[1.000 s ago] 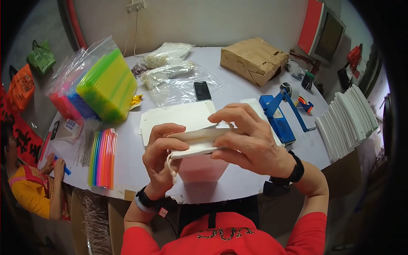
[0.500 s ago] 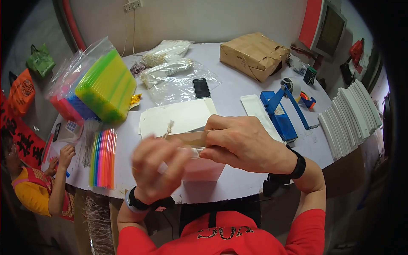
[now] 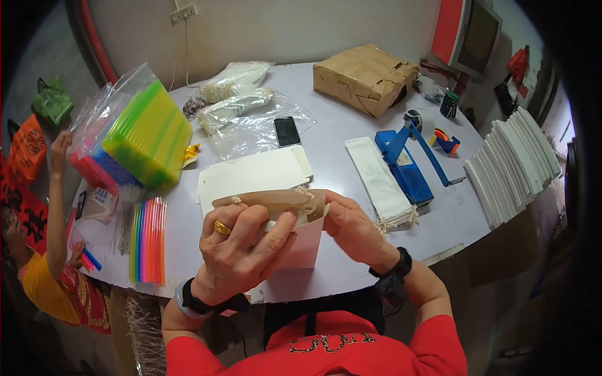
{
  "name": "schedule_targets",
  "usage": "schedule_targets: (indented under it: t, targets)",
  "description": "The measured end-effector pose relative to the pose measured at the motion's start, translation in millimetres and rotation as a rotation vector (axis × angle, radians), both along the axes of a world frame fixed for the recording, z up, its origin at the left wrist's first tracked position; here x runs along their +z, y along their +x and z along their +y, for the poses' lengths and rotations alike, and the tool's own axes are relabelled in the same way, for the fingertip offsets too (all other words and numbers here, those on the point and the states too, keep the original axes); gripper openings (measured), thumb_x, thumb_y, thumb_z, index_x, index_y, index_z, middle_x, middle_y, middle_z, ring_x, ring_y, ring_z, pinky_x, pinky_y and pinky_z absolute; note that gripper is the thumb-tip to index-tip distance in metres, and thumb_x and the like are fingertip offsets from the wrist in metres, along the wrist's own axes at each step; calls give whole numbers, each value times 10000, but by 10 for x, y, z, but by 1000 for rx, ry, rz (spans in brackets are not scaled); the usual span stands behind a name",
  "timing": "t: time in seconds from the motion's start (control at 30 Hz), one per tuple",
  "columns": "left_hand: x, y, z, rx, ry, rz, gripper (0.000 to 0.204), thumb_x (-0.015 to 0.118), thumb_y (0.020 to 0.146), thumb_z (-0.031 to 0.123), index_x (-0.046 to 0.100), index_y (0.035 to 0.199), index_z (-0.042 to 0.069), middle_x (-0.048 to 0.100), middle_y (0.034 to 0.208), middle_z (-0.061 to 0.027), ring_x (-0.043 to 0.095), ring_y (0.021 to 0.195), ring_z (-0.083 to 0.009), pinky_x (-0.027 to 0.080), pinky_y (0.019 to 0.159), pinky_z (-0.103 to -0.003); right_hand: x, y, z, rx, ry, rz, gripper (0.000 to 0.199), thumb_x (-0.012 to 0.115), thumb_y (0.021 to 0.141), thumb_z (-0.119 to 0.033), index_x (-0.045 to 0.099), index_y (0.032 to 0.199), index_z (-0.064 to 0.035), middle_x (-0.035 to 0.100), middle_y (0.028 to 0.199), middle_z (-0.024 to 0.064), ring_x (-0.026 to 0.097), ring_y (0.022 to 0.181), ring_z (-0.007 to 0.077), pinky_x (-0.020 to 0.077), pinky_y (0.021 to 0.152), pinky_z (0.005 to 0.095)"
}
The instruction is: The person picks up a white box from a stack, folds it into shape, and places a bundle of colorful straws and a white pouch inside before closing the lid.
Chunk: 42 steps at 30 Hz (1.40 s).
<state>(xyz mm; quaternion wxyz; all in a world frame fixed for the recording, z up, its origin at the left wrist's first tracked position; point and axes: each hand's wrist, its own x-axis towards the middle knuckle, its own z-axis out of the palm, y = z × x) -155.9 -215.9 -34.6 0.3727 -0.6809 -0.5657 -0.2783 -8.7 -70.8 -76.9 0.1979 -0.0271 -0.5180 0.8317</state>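
Observation:
A paper bag [image 3: 304, 245] with a pale outside and brown inside stands at the table's near edge, its mouth open upward. Knotted cream cord [image 3: 306, 199] shows at the far rim, with another small knot toward the left. My left hand [image 3: 246, 241], with a gold ring on it, has its fingers bent over the near rim; its fingertips are partly hidden in the bag's mouth. At the right corner of the rim, my right hand [image 3: 357, 230] pinches the bag's edge between thumb and fingers. Flat white bags [image 3: 260, 172] lie just beyond.
To the right are folded white bags [image 3: 371, 182], a blue tape dispenser [image 3: 407, 172] and a white stack [image 3: 511, 166]. A phone [image 3: 287, 131] and a brown parcel [image 3: 364, 78] lie farther back. Colourful tubes [image 3: 148, 241] and a co-worker's raised arm [image 3: 56, 207] are at left.
My right hand has moved down to the right corner of the bag. My left hand has settled at the near rim, and the mouth shows wider. The co-worker's arm has risen.

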Motion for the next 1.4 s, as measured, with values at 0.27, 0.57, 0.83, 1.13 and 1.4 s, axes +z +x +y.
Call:
schedule_targets:
  t: [0.27, 0.57, 0.83, 1.13, 1.4]
  targets:
    - [-38, 53, -28, -8, 4, -48, 260, 715, 718, 209, 673, 970, 158, 528, 857, -16, 525, 737, -189, 417, 707, -315, 249, -159, -131, 0, 226, -11, 348, 464, 938, -238, 528, 1188, -4, 578, 1117, 58, 523, 1017, 103, 392, 909, 262]
    - [-107, -16, -85, -96, 70, -171, 280, 725, 733, 105, 642, 1000, 131, 565, 865, -31, 554, 752, -217, 448, 716, -319, 302, -174, -205, -54, 282, 1, 321, 446, 870, -87, 552, 1155, 14, 598, 1076, 58, 527, 996, 98, 402, 893, 257]
    - [-369, -102, -52, -90, 409, -511, 209, 708, 746, 26, 626, 927, 88, 580, 869, -51, 547, 820, -261, 453, 736, -333, 222, -198, -183, -165, 388, 39, 292, 446, 878, -51, 585, 1124, 20, 619, 1096, 98, 560, 1008, 146, 431, 901, 281]
    - [-277, -131, -172, 38, 336, -351, 151, 703, 768, 42, 610, 887, 56, 513, 1000, -109, 528, 866, -232, 446, 666, -305, 176, -206, -138, -152, 503, 174, 261, 467, 915, -67, 601, 1130, -4, 618, 1125, 146, 581, 1047, 204, 442, 912, 304]
    - [-460, -235, -36, -356, 364, -768, 137, 722, 776, 74, 618, 863, 51, 474, 1109, -146, 546, 821, -181, 464, 634, -245, 168, -319, 110, -83, 841, 456, 279, 589, 897, -223, 627, 1124, -66, 619, 1144, 177, 610, 1047, 281, 492, 857, 330]
